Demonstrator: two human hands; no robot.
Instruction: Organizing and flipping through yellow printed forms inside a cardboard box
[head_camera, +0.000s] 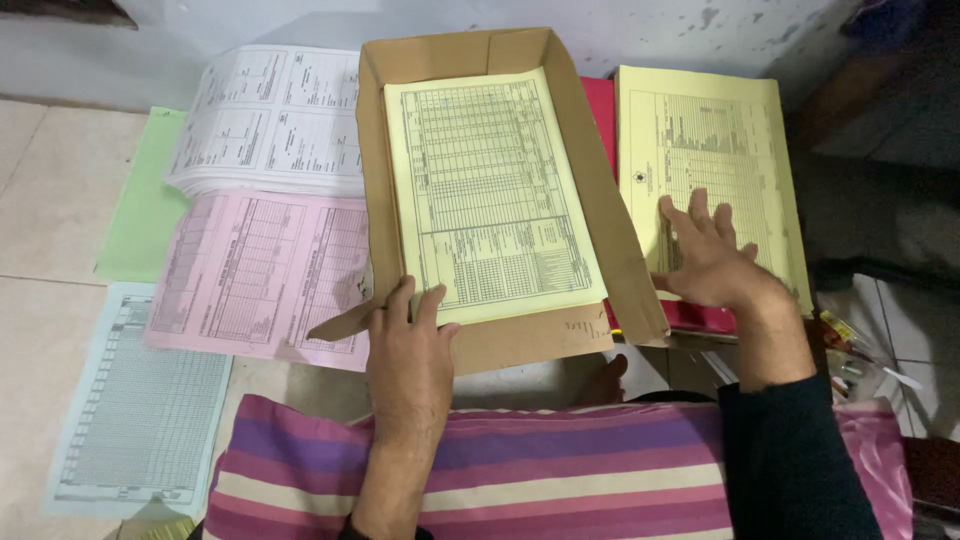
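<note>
The left hand (408, 345) lies flat on the near edge of a shallow cardboard box (610, 250), its fingers (400, 298) slightly apart and resting on the bottom edge of the yellow printed sheets (490, 190) stacked inside; nothing is gripped. The right hand (710, 262) is pressed palm-down with fingers (697, 212) spread wide on a second yellow stack (700, 140) just right of the box, over a red folder (600, 110). Both forearms reach forward over a pink-and-purple striped cloth (520, 470), the right one in a dark sleeve.

Left of the left-hand fingers, pink forms (250, 270) lie on the tiled floor (50, 200), with a white pile (265, 120) beyond them, a green sheet (145, 200) under that pile's edge, and a pale blue sheet (140, 400) nearer. A scuffed white wall (650, 25) stands behind everything.
</note>
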